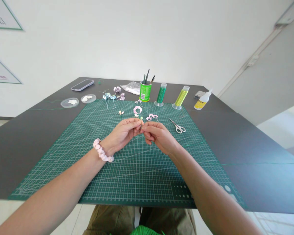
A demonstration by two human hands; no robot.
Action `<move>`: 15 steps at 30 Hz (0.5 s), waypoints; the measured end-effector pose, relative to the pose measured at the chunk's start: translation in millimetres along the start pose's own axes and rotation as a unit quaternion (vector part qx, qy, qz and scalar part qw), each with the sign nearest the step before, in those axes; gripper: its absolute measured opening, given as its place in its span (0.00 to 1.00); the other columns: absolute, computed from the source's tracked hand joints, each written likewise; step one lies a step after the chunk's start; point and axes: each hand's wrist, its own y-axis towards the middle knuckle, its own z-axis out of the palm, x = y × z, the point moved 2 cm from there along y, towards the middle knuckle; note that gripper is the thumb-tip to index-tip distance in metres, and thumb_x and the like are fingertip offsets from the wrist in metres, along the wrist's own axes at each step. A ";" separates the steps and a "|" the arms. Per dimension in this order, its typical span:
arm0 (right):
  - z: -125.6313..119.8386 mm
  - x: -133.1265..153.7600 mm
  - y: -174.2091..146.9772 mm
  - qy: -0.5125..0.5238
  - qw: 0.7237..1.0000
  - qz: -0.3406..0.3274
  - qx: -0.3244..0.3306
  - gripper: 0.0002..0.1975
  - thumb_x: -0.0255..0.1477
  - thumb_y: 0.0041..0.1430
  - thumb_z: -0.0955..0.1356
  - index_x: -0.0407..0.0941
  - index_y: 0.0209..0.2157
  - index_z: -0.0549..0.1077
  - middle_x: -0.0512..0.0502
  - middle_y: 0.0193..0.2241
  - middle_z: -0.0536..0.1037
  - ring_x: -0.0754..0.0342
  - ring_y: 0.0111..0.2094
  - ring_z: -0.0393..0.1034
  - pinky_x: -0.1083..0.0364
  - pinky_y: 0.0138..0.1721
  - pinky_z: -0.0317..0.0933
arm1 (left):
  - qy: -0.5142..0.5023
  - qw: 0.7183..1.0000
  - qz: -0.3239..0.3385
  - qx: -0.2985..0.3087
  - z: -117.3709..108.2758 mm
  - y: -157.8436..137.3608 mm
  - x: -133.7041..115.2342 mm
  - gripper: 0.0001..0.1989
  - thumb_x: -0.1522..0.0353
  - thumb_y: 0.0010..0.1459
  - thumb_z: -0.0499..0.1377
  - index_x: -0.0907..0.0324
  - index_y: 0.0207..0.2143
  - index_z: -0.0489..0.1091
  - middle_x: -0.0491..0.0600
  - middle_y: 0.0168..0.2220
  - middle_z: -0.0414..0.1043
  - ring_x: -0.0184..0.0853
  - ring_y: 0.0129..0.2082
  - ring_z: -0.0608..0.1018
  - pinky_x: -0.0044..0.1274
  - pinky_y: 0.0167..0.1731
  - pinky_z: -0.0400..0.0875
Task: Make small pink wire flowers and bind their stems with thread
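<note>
Over the cutting mat, my left hand (127,132) pinches a small stem with thumb and finger. Little white and green leaves (141,118) show just above the fingertips. My right hand (159,133) meets it there, closed on the lower part of the same stem, most of which the fingers hide. Beyond the hands lies a pink petal ring (137,110). Several pink wire loops (152,117) rest right of it, and a pale orange flower (121,112) is to the left. White-handled scissors (179,128) lie to the right of my right hand.
The green cutting mat (137,182) covers the table's middle. Behind stand a green can (145,91) of tools, two spools (161,95) of green and yellow thread, and a glue bottle (202,100). Blue flowers (109,96), two shallow dishes (70,102) and a phone (82,85) lie back left.
</note>
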 end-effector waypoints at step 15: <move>0.3 -0.5 0.1 0.012 1.000 0.011 0.011 0.10 0.30 0.49 0.72 0.44 0.19 0.69 0.60 0.13 0.57 0.63 0.16 0.45 0.60 0.17 0.50 | -0.009 1.000 -0.006 0.017 -0.7 0.3 1.3 0.14 0.69 0.53 0.64 0.62 0.18 0.66 0.43 0.21 0.62 0.28 0.26 0.67 0.21 0.31 0.64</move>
